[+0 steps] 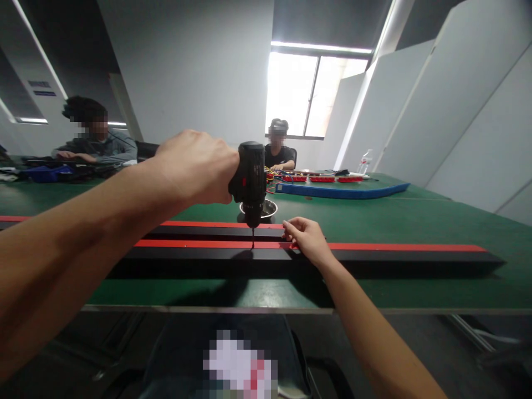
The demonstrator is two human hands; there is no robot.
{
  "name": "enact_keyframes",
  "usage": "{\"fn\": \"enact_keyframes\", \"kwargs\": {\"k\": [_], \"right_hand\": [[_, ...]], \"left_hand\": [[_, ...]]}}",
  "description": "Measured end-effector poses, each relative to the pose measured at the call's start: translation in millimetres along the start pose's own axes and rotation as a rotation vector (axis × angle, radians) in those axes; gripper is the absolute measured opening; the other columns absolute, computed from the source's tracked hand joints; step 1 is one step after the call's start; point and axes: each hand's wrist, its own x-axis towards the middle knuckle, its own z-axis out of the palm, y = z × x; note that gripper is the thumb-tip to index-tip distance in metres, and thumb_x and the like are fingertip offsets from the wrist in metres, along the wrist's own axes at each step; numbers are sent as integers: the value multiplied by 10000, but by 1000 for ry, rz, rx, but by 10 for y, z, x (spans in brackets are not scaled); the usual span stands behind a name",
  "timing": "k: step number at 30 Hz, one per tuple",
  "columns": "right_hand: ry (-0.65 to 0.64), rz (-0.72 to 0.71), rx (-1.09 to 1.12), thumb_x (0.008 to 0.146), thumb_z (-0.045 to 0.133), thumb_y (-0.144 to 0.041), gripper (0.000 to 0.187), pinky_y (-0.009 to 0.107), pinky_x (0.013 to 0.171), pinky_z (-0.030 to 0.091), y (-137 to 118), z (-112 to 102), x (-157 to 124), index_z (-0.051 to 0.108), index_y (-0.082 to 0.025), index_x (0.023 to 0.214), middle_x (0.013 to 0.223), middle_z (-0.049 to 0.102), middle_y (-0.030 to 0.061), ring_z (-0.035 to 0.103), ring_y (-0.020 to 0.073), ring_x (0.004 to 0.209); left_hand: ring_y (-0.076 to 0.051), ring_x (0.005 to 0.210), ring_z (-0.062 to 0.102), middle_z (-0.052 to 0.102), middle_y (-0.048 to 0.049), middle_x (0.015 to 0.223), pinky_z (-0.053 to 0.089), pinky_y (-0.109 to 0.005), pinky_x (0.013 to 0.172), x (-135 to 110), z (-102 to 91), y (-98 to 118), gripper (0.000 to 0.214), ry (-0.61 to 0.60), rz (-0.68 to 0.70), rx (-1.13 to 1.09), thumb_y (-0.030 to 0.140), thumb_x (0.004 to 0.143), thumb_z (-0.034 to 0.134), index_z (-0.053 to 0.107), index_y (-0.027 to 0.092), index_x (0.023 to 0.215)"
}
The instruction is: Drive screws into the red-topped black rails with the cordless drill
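Note:
A black cordless drill (250,176) stands upright, its bit pointing straight down, in the grip of my left hand (195,166). The bit's tip meets the red strip (374,247) along the top of a long black bar (394,266) lying across the table, or stops just above it. To the right of the bit, my right hand (307,238) is at the strip with thumb and fingers drawn together. Whatever may be between those fingertips is too small to see. Behind runs a second bar with a red strip (216,225), partly covered by my left arm.
Behind the drill sits a metal bowl (271,208). Farther back on the green table (353,215) lie a long blue strip (344,192), red parts (322,179) with wires, and a plastic bottle (366,160). Two people sit beyond. A chair (174,354) stands below the near edge.

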Motion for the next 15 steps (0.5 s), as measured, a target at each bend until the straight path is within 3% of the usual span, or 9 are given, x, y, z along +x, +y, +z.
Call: {"fn": "enact_keyframes", "kwargs": {"k": [7,10,12,15], "right_hand": [[7,-10,21,819,726,-578,420,259,508,436,14,2,1,691,-159,812,668,708,66,596,149,563],[6,-3,15,815,727,-581,428,255,502,436,-1,0,-6,695,-155,814,660,703,61,587,141,551],[2,0,18,811,730,-580,429,250,498,437,-3,-1,-7,693,-153,809,658,700,56,582,136,546],[-4,-5,15,827,724,-559,409,244,503,437,7,-3,-4,689,-152,814,664,703,53,582,131,549]], "left_hand": [[-314,841,615,457,-36,599,312,-320,799,36,-31,24,314,-34,77,119,424,708,802,650,155,761],[-316,813,631,492,-50,595,349,-350,810,40,-30,34,454,-35,88,121,576,720,761,693,146,850],[-297,750,631,523,-64,592,367,-368,789,47,-29,42,532,-51,89,170,663,729,706,704,153,880],[-242,632,597,554,-70,574,373,-368,735,58,-29,51,479,-43,86,249,629,723,708,705,170,858]]}}
